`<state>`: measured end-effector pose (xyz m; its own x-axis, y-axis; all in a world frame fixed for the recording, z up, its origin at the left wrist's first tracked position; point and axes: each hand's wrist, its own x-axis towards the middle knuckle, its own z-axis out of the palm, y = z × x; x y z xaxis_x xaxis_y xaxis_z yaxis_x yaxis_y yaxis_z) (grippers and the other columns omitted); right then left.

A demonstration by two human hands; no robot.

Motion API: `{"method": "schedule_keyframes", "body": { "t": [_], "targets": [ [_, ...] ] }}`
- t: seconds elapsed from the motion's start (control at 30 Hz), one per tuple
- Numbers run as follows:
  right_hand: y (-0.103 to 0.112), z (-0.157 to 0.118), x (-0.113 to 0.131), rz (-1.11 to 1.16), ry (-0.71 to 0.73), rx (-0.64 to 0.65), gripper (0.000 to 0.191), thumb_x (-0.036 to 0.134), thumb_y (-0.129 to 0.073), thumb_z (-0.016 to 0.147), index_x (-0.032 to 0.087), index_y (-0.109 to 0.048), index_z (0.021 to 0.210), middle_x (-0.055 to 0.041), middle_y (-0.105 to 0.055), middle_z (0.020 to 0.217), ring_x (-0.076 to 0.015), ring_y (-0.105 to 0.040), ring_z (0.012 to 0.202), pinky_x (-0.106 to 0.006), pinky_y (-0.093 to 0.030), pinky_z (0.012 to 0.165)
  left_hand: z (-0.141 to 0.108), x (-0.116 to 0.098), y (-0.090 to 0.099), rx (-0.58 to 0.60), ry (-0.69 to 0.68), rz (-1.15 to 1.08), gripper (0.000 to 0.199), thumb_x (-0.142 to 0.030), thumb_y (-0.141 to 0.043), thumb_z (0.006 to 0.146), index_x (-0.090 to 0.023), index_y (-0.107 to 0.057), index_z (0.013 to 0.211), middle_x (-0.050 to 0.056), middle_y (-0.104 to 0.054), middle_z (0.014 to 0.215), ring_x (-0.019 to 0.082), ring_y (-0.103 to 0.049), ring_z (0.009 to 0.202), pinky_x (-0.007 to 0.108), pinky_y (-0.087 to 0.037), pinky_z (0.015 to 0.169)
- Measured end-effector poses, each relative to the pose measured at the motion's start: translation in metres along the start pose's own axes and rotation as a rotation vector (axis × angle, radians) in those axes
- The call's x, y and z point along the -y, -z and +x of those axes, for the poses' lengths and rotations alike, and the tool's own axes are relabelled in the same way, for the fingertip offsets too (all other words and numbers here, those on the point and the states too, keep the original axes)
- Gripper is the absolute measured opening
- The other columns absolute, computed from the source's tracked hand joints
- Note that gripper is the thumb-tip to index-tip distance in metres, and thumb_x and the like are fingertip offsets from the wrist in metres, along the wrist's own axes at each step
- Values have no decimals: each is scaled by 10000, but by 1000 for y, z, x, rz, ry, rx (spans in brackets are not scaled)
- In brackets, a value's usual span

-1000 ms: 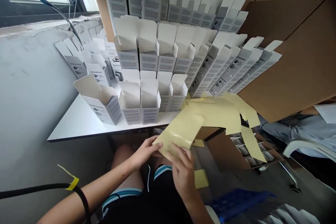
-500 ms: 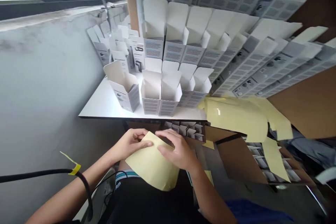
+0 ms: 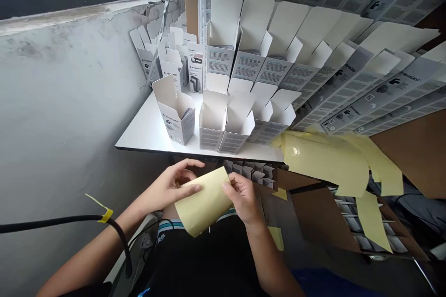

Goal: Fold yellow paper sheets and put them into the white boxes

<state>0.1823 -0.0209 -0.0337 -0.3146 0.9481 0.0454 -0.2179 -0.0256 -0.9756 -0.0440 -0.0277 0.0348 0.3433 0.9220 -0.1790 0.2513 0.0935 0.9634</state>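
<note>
A pale yellow glossy sheet [image 3: 204,202], curved over on itself, is held in front of my lap. My left hand [image 3: 170,185] grips its left end, with the fingers across the top. My right hand [image 3: 242,197] pinches its right edge between thumb and fingers. More of the same yellow sheets [image 3: 324,160] hang in a loose layer off the table's right side, out of reach of both hands. The sheet's underside is hidden.
Rows of open white-and-grey cartons [image 3: 212,120] stand on a white table [image 3: 146,132], with more stacked behind. A concrete wall [image 3: 59,102] bounds the left. A black cable [image 3: 66,220] with yellow tape runs there. A tray of small cartons [image 3: 249,171] and brown cardboard [image 3: 320,213] lie below.
The yellow sheet has gone from lying broad under both hands to curling tighter between them. My right hand has moved to its edge. The view has swung slightly right.
</note>
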Motion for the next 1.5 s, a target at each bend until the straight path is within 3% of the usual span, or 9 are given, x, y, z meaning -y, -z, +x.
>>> {"method": "schedule_keyframes", "body": {
  "t": [0.1,0.3,0.4,0.5,0.7,0.9,1.03,1.33,1.5],
  "targets": [
    [6,-6,-3,41,-7,-74,269,412,-666,895,152,-626,837,-13,-607,720,-98,-544,648,-194,-445,606,1,3,2,-29,2,-43,366,-416,-767,839,-157,-638,1064,28,-690,855,125,-626,746,189,-488,637],
    [24,-6,25,-121,67,126,544,347,-684,857,231,-525,1364,-71,-691,1121,-172,-663,931,-270,-533,787,5,3,-2,-24,12,18,350,-442,-769,828,-150,-718,1013,74,-712,1001,170,-647,858,230,-510,698],
    [25,5,51,-460,81,228,308,300,-649,876,213,-666,1170,-43,-710,1040,-163,-647,942,-271,-492,849,8,0,-7,11,14,28,424,-442,-796,800,-161,-684,1097,69,-704,997,158,-632,816,234,-506,677],
    [23,15,66,-684,-3,384,145,277,-600,903,177,-693,855,7,-642,762,-99,-549,704,-224,-395,653,9,-2,-12,7,-20,27,436,-421,-802,800,-167,-630,1110,38,-684,890,122,-590,717,201,-459,599],
    [30,19,52,-326,-152,468,265,366,-594,919,122,-654,833,-19,-605,754,-99,-523,684,-210,-382,615,3,4,-15,-112,-111,-74,321,-395,-749,862,-153,-631,1036,26,-683,779,109,-598,693,184,-452,615],
    [29,14,46,-349,-146,561,307,346,-621,879,125,-528,688,27,-411,635,-56,-353,590,-184,-267,526,6,8,-23,-145,-31,-92,374,-412,-763,841,-126,-662,1061,15,-661,687,92,-556,605,177,-410,565],
    [27,12,45,-304,-179,494,381,382,-619,876,140,-443,641,33,-358,614,-49,-308,560,-185,-222,495,9,5,-25,-87,-12,-145,495,-431,-749,848,-147,-581,1217,-26,-615,657,96,-547,576,179,-410,539],
    [42,-5,21,13,-192,348,340,443,-686,860,131,-666,991,-61,-661,868,-142,-609,725,-241,-477,639,9,6,-14,30,19,34,365,-466,-709,880,-152,-747,1064,81,-756,968,198,-685,855,258,-525,713],
    [34,1,42,-390,1,211,468,321,-665,855,235,-594,1310,-81,-647,1193,-184,-622,993,-300,-505,829,16,-4,-15,138,22,195,402,-489,-690,887,-167,-728,1125,80,-762,1000,227,-702,903,285,-541,756]
  ]
}}
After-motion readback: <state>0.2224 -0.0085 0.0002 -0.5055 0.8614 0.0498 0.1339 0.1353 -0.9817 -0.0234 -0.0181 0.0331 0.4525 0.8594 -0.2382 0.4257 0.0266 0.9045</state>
